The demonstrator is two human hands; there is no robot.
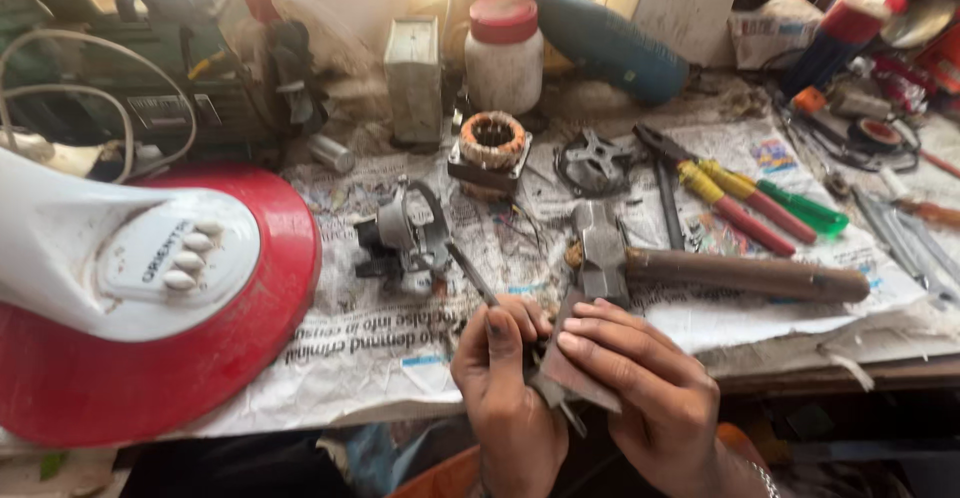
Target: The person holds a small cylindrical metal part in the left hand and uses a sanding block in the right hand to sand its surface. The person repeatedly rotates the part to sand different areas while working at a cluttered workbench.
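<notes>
My left hand (508, 378) grips a thin metal rod-like tool (472, 274) that points up and left toward a small grey motor part (405, 241). My right hand (640, 378) holds a flat brownish-grey piece (575, 363), perhaps sandpaper or sheet metal, pressed against the tool's lower end. Both hands sit at the near edge of the newspaper-covered bench (400, 348). What lies between the palms is partly hidden.
A hammer with a wooden handle (740, 274) lies just beyond my hands. Pliers with red and yellow grips (735, 203) and a green-handled screwdriver (805, 213) lie to the right. A copper-wound stator (491, 148), a white jar with a red lid (503, 53) and a red-and-white fan base (150, 298) stand around.
</notes>
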